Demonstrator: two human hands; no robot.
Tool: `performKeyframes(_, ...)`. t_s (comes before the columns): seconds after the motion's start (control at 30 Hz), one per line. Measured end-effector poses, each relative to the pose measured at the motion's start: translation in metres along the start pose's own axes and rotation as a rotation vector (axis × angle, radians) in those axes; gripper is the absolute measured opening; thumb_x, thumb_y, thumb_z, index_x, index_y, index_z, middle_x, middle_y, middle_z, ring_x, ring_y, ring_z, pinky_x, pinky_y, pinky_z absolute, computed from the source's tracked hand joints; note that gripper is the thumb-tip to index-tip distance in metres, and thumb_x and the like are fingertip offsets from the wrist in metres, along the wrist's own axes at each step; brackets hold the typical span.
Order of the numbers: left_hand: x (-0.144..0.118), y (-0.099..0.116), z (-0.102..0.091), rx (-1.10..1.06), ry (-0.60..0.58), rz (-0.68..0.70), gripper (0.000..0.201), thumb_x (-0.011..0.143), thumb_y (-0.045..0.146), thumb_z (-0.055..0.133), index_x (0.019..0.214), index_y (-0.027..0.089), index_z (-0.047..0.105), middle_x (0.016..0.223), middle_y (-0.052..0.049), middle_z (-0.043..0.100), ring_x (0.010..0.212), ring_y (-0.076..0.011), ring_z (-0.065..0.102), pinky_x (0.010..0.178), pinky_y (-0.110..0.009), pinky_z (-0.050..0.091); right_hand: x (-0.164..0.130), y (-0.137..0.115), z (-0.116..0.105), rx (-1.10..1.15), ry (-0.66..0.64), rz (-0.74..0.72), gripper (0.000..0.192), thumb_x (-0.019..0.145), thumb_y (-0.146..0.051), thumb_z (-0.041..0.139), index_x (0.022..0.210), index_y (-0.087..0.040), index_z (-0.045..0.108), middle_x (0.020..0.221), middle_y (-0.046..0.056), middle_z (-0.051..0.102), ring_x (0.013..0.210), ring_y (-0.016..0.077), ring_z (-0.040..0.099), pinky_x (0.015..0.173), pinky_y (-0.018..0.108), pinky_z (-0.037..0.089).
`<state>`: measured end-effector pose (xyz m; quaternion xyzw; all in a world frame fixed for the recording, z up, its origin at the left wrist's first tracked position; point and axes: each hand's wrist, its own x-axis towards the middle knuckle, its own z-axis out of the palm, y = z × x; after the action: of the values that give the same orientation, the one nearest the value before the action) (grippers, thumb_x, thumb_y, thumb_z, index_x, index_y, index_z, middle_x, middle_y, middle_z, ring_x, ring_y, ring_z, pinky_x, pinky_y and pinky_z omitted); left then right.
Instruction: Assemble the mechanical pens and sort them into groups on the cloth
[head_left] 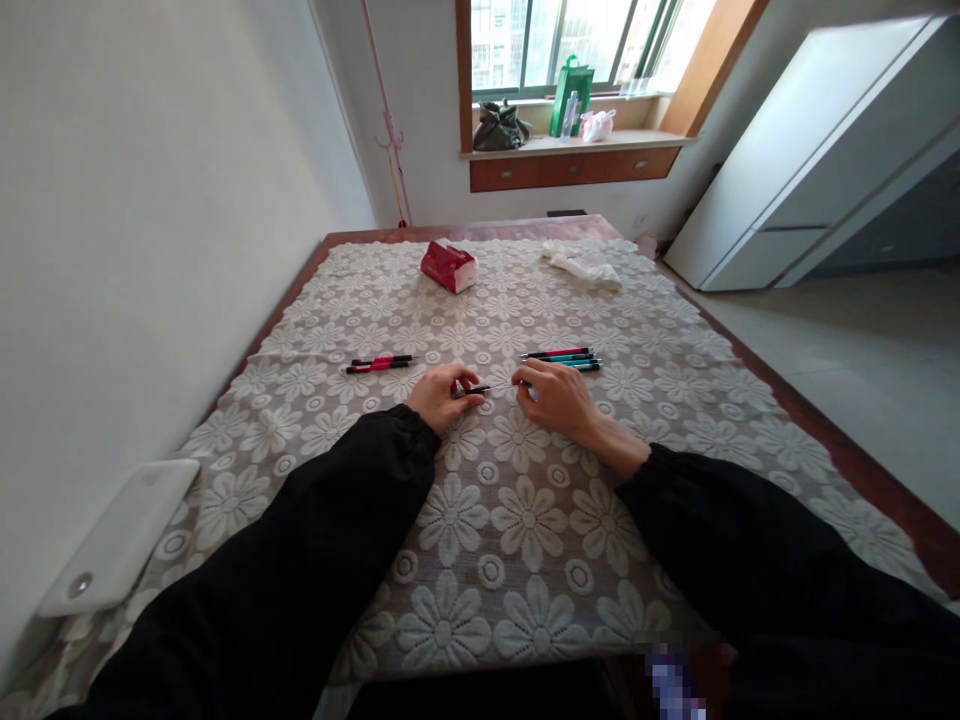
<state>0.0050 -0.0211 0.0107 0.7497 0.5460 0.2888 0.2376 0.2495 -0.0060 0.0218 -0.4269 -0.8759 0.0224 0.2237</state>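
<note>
My left hand (pixel 442 395) and my right hand (pixel 555 398) meet over a flower-patterned tablecloth (pixel 517 520), holding one thin dark pen (pixel 480 390) between them, each gripping an end. Two red and black pens (pixel 379 364) lie just left of my left hand. A small group of red, teal and black pens (pixel 564 358) lies just beyond my right hand. Both arms wear black sleeves.
A red tissue pack (pixel 448 267) and a crumpled white cloth (pixel 581 265) lie at the table's far end. A white device (pixel 120 535) sits near the left edge by the wall. A white cabinet (pixel 817 150) stands at right; bags rest on the window sill (pixel 570 143).
</note>
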Motion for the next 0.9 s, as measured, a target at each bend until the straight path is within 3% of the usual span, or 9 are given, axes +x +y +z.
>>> performKeyframes(0.1, 0.0, 0.0, -0.001, -0.019, 0.007, -0.011, 0.026, 0.082, 0.041, 0.078, 0.1, 0.022, 0.074, 0.091, -0.002, 0.074, 0.073, -0.0172, 0.06, 0.073, -0.032, 0.05, 0.0, 0.0, 0.001, 0.005, 0.003, 0.008, 0.018, 0.09, -0.019, 0.055, 0.091, -0.022, 0.073, 0.09, 0.004, 0.072, 0.078, 0.0186, 0.063, 0.071, 0.03, 0.038)
performKeyframes(0.3, 0.0, 0.002, -0.003, -0.012, 0.024, 0.013, 0.044, 0.105, 0.045, 0.041, 0.1, 0.02, 0.077, 0.097, -0.007, 0.075, 0.09, -0.0208, 0.067, 0.083, -0.034, 0.051, 0.0, -0.001, 0.002, 0.018, -0.047, -0.114, 0.017, 0.093, -0.02, 0.056, 0.094, -0.02, 0.073, 0.092, 0.005, 0.072, 0.083, 0.0184, 0.066, 0.075, 0.029, 0.041)
performKeyframes(0.53, -0.004, 0.006, -0.001, 0.12, -0.025, 0.085, 0.028, 0.087, 0.043, 0.074, 0.107, 0.025, 0.078, 0.101, -0.004, 0.071, 0.084, -0.0198, 0.065, 0.082, -0.034, 0.053, -0.002, -0.008, 0.001, 0.005, -0.097, -0.18, 0.021, 0.099, -0.022, 0.055, 0.103, -0.021, 0.076, 0.103, 0.006, 0.072, 0.086, 0.0165, 0.066, 0.076, 0.028, 0.042)
performKeyframes(0.7, -0.003, 0.004, -0.001, 0.049, -0.034, 0.079, 0.022, 0.085, 0.033, 0.076, 0.105, 0.024, 0.079, 0.098, -0.003, 0.071, 0.075, -0.016, 0.06, 0.075, -0.031, 0.051, -0.001, -0.006, -0.002, -0.011, -0.123, -0.214, 0.026, 0.101, -0.023, 0.052, 0.108, -0.023, 0.076, 0.098, 0.006, 0.071, 0.087, 0.0176, 0.065, 0.078, 0.029, 0.041)
performKeyframes(0.9, -0.002, 0.002, 0.0, 0.012, -0.02, 0.058, 0.02, 0.083, 0.025, 0.077, 0.102, 0.023, 0.079, 0.096, -0.002, 0.071, 0.073, -0.0137, 0.058, 0.072, -0.028, 0.048, 0.001, 0.003, -0.001, -0.079, -0.05, -0.032, 0.02, 0.094, -0.017, 0.05, 0.106, -0.018, 0.066, 0.099, 0.008, 0.073, 0.09, 0.022, 0.066, 0.079, 0.032, 0.04)
